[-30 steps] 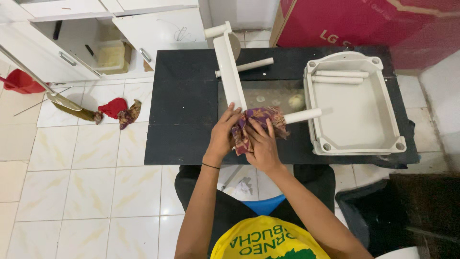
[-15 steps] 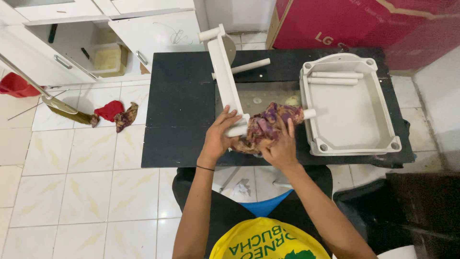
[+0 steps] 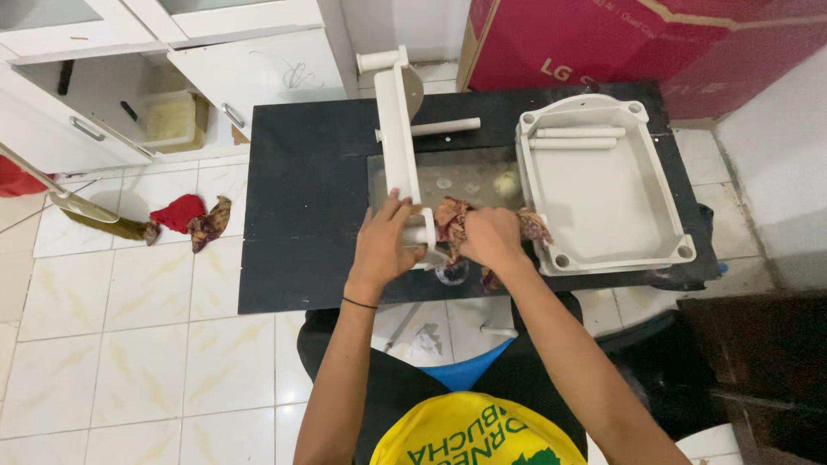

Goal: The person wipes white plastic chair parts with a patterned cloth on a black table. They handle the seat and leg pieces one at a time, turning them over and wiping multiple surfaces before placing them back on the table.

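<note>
A cream plastic shelf frame (image 3: 397, 129) with tube legs lies on a black table (image 3: 306, 189). My left hand (image 3: 386, 244) grips the frame's near end. My right hand (image 3: 493, 237) is closed around a patterned maroon rag (image 3: 451, 220), which is wrapped over the near tube leg; the leg is hidden under the rag and hand. Another tube leg (image 3: 431, 129) sticks out to the right farther up the frame.
A cream plastic tray (image 3: 603, 185) with two loose tubes (image 3: 575, 138) in it sits on the table's right half. Red and patterned rags (image 3: 185, 217) and a broom lie on the tiled floor at left. White cabinets stand behind, a red box at the back right.
My right hand slid the rag along the near tube leg toward its free end and now covers it. The left hand stayed on the frame. The view drifted a little.
</note>
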